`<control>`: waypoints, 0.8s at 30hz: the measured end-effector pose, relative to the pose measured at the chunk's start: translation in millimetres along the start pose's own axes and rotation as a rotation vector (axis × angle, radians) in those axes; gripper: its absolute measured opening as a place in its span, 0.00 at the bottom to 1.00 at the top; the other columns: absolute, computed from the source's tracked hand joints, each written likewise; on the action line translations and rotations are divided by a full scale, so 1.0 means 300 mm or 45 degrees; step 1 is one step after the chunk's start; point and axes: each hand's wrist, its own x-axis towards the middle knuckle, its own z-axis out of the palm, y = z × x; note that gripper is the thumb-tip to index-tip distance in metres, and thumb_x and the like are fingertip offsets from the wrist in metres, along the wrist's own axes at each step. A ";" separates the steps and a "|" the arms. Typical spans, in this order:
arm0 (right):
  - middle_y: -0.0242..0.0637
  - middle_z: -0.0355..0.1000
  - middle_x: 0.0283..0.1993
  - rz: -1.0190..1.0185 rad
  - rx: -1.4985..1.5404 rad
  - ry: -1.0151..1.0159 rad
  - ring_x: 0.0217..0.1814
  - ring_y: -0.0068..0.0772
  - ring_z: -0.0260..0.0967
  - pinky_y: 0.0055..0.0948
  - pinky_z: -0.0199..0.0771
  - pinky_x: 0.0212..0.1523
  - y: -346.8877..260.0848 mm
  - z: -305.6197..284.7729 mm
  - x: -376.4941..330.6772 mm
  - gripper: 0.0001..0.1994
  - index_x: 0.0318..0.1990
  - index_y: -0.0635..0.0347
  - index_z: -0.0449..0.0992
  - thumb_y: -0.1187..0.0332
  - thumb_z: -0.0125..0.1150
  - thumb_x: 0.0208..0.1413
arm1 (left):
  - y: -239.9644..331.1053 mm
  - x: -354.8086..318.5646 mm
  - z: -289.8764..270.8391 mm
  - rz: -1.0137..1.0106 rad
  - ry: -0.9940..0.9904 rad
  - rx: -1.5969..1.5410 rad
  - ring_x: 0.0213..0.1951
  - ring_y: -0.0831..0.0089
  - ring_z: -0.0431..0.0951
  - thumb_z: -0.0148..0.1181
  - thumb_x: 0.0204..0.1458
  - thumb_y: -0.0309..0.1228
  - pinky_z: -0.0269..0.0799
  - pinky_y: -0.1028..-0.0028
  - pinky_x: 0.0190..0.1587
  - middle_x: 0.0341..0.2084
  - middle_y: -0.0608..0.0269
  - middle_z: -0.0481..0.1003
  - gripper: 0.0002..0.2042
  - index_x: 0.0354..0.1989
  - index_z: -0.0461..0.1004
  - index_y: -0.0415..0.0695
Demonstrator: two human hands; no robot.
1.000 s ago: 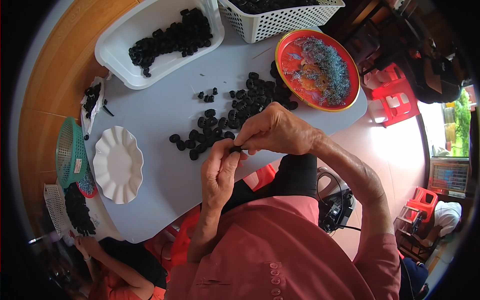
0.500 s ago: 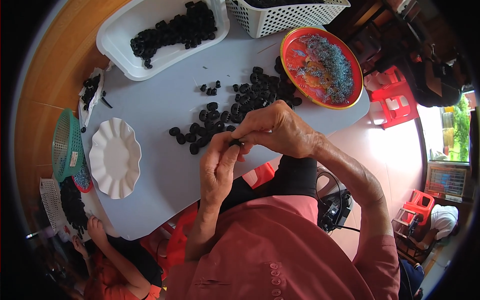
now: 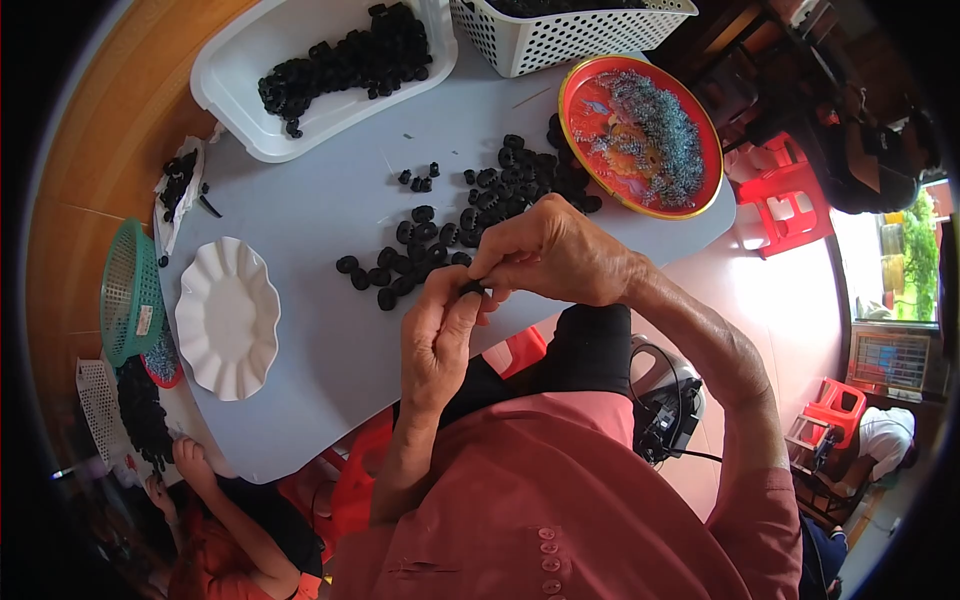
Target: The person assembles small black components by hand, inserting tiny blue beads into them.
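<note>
Left hand (image 3: pixel 437 335) raised from below, wrist straight, thumb and fingertips pinched narrow on a small black ring (image 3: pixel 472 288). Right hand (image 3: pixel 548 255) reaching in from the right, knuckles up, fingers curled tight and closed on the same ring from above. Both hands meeting over the near edge of the grey table (image 3: pixel 320 340), just above the lap.

Ring small, dark, rubbery-looking, mostly hidden between the fingertips; only a sliver visible.

Just beyond the hands, a loose pile of black rings (image 3: pixel 470 205) scattered across the tabletop. To the left, a white scalloped plate (image 3: pixel 228 318), and past it at the table's edge a green basket (image 3: pixel 128 290). Farther off, a white tray (image 3: pixel 240 110) holding more black rings, a white slotted basket (image 3: pixel 560 40), and a red round tray (image 3: pixel 690 190) with small grey metal parts.

Compared with half a second ago: same pinch, same spot over the table edge, hands barely shifted; pile and dishes unchanged. Another person's hand (image 3: pixel 188 462) at lower left beside a dark heap.
</note>
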 end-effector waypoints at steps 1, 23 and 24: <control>0.40 0.78 0.28 -0.017 -0.012 0.004 0.33 0.26 0.79 0.23 0.78 0.36 -0.001 0.002 0.000 0.05 0.34 0.67 0.78 0.81 0.58 0.49 | 0.001 0.000 0.001 -0.010 0.012 0.002 0.28 0.81 0.70 0.49 0.62 0.29 0.68 0.80 0.34 0.28 0.66 0.75 0.07 0.43 0.69 0.38; 0.41 0.77 0.27 -0.336 -0.304 0.275 0.32 0.34 0.79 0.27 0.78 0.32 0.035 0.078 0.012 0.05 0.33 0.66 0.78 0.83 0.60 0.48 | -0.011 -0.003 0.026 0.111 0.189 0.050 0.26 0.82 0.67 0.47 0.61 0.25 0.66 0.81 0.31 0.27 0.67 0.71 0.06 0.42 0.68 0.38; 0.41 0.77 0.27 -0.339 -0.306 0.279 0.32 0.34 0.79 0.27 0.78 0.32 0.034 0.071 0.012 0.05 0.33 0.66 0.78 0.83 0.60 0.48 | -0.006 -0.001 0.021 0.083 0.161 0.058 0.26 0.82 0.67 0.47 0.61 0.25 0.65 0.81 0.31 0.27 0.67 0.71 0.06 0.42 0.68 0.38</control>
